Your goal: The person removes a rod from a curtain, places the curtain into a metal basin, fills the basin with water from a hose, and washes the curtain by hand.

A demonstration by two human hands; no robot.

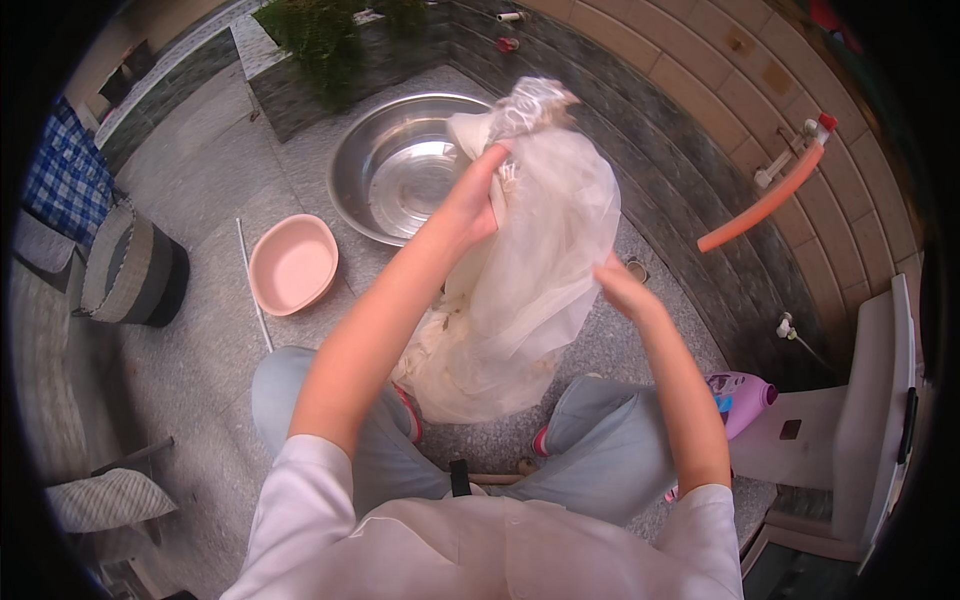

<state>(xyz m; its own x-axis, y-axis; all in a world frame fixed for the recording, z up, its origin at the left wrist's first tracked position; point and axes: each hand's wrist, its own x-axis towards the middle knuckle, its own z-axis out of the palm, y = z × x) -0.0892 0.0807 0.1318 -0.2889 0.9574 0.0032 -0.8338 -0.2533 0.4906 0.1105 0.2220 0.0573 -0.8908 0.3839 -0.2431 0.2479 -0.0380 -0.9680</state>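
Observation:
A bulky piece of sheer off-white fabric [544,232] hangs in front of me, its lower folds down near the floor between my feet. My left hand [480,191] grips it near the top, just below a gathered, bunched end [529,105] that sticks up blurred. At the fabric's right edge, my right hand [628,286] pinches the sheer layer; its fingertips are partly hidden. Behind the cloth stands a wide stainless steel basin [352,176], its right side covered by the fabric. The visible part of its inside is shiny and holds no cloth.
Left of the fabric are a pink plastic basin [292,266], a thin white rod [253,292] and a woven basket [139,262]. An orange hose [765,201] hangs from a wall tap [814,129]. To my right stand a purple bottle [742,397] and a white appliance [874,420].

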